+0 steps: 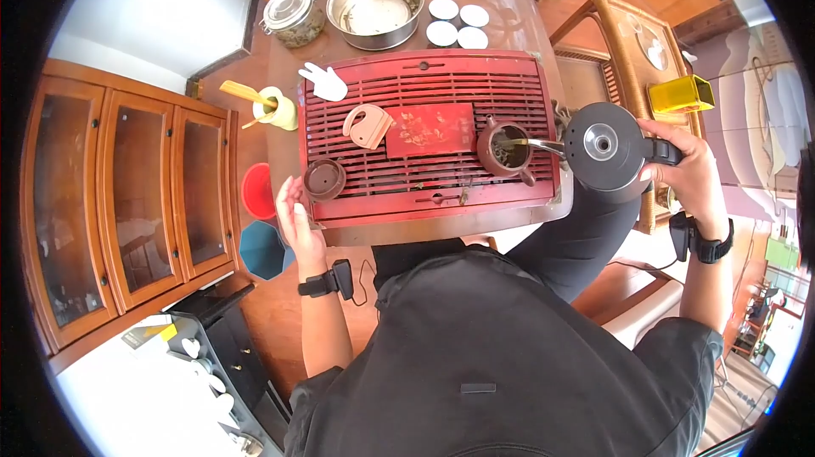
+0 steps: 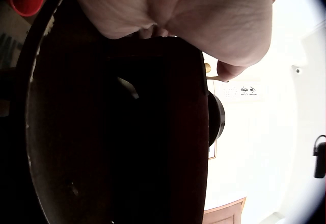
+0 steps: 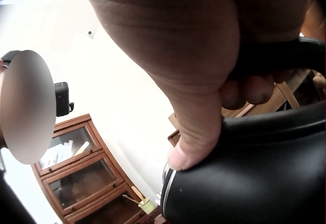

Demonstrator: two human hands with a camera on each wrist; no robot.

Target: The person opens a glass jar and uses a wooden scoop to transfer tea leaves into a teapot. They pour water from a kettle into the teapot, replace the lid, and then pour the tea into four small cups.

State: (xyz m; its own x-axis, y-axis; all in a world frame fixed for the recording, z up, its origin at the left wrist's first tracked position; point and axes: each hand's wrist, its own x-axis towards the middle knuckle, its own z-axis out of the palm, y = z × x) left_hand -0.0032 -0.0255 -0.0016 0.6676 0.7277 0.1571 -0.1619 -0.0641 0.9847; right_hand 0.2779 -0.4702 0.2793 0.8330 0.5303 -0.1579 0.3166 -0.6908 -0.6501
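My right hand (image 1: 692,168) grips the handle of a black kettle (image 1: 604,151), fingers curled round it; in the right wrist view the thumb lies along the top of the kettle (image 3: 254,178). The kettle's metal spout (image 1: 545,146) reaches over the mouth of a brown teapot (image 1: 490,151), which stands lidless on the right of a red slatted tea tray (image 1: 424,207). My left hand (image 1: 303,236) is at the tray's front left corner with fingers extended, close beside a round brown lid (image 1: 324,179). In the left wrist view, the palm (image 2: 178,15) hides most of its fingers.
On the tray are a red panel (image 1: 431,130), a pink handled piece (image 1: 368,126) and a white hand-shaped piece (image 1: 324,82). Behind it stand a metal basin (image 1: 375,7), a clip-top jar (image 1: 293,16) and several white cups (image 1: 443,9). A tool holder (image 1: 278,109) is left.
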